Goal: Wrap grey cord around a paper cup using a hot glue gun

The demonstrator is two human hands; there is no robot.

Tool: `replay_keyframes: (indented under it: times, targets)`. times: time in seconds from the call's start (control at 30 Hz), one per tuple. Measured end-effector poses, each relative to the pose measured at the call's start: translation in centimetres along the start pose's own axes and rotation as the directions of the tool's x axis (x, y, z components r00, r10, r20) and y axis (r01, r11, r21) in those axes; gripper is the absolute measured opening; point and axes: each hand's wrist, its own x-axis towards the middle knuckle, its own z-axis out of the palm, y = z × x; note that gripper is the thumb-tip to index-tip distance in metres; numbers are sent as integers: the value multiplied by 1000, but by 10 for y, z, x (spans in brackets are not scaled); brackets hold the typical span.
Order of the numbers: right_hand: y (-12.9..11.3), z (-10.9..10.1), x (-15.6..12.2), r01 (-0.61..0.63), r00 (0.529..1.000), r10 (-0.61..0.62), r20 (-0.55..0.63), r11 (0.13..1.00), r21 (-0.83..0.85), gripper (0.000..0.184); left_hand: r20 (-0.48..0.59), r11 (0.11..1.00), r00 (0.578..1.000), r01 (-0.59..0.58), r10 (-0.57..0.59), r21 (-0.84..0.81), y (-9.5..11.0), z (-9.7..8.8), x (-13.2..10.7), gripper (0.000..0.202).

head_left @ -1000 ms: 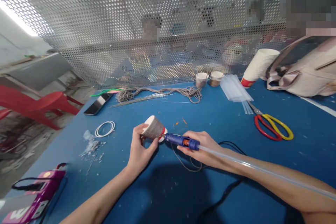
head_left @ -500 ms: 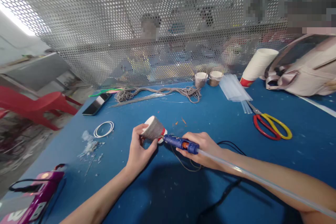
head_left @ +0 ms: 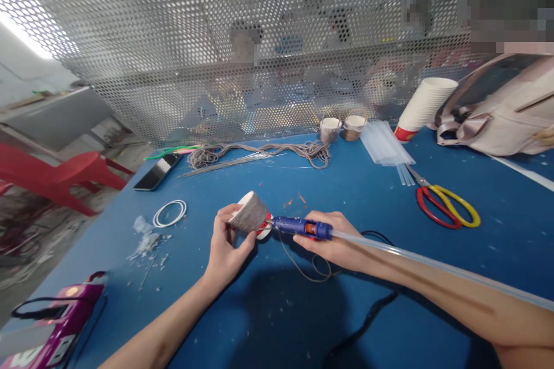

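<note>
Cup (head_left: 250, 216), string-wrapped and lying on its side, sat in the left hand (head_left: 225, 242): fingers curled round its grey wound body, thumb on the near side, fully closed on it. Its long axis ran roughly level, white base turned up and away to the left, red-rimmed mouth end pointing right, straight at the tool. That tool was the blue glue gun (head_left: 302, 226), gripped tight in the right hand (head_left: 335, 242), fingers wrapped under its body. The gun's long axis also lay near level, nozzle aimed left, tip right up at the cup's red edge; whether tip and cup actually touched, I could not tell. Out of the gun's back end a clear glue stick (head_left: 433, 268) trailed off to the right along the forearm. Below the two hands a thin cord (head_left: 303, 268) looped on the blue table (head_left: 277, 328), and a black cable (head_left: 367, 323) ran off beneath the right wrist. Beyond the right hand, well apart, lay red-and-yellow scissors (head_left: 448, 207). Off past the left hand a white ring (head_left: 169, 213) rested flat beside some scraps.
</note>
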Motion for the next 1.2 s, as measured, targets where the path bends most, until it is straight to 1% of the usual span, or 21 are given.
replay_keyframes:
  times: [0.17,0.3,0.47,0.53,0.63,0.77,0.83,0.9,1.0,1.13,1.2]
  targets:
    - [0,0,0,-22,1000,22,-12,1000,22,22,1,1000,1000,2,-2,-5,0,-1,0,28]
    - [-3,0,-1,-7,1000,7,19,1000,26,21,10,1000,1000,7,-7,-21,1,-2,0,29]
    - [-3,-3,2,-58,998,58,4,997,52,23,6,998,998,55,-55,-41,1,-3,0,31]
    - [-2,-3,2,-60,998,60,5,997,44,24,4,997,998,56,-56,-50,1,-3,-1,30]
    - [-2,2,-2,-19,1000,19,19,1000,12,23,2,998,999,40,-40,-54,1,-1,0,30]
    - [-1,9,-7,71,997,-70,33,996,-47,22,-6,999,1000,30,-30,-45,2,0,0,31]
    - [-1,9,-7,87,996,-85,29,995,-58,22,-1,999,999,33,-34,-37,2,0,0,31]
    - [-1,6,-6,57,998,-56,20,998,-37,22,2,999,999,40,-40,-29,2,-1,0,31]
    - [-3,0,-3,-19,1000,19,8,999,35,23,2,998,999,50,-50,-23,3,-3,0,32]
    - [-4,-7,3,-141,989,136,50,983,119,25,12,998,999,52,-51,-33,4,-6,0,33]
    - [-4,-9,5,-145,989,138,62,979,146,25,19,998,998,53,-53,-37,4,-7,0,33]
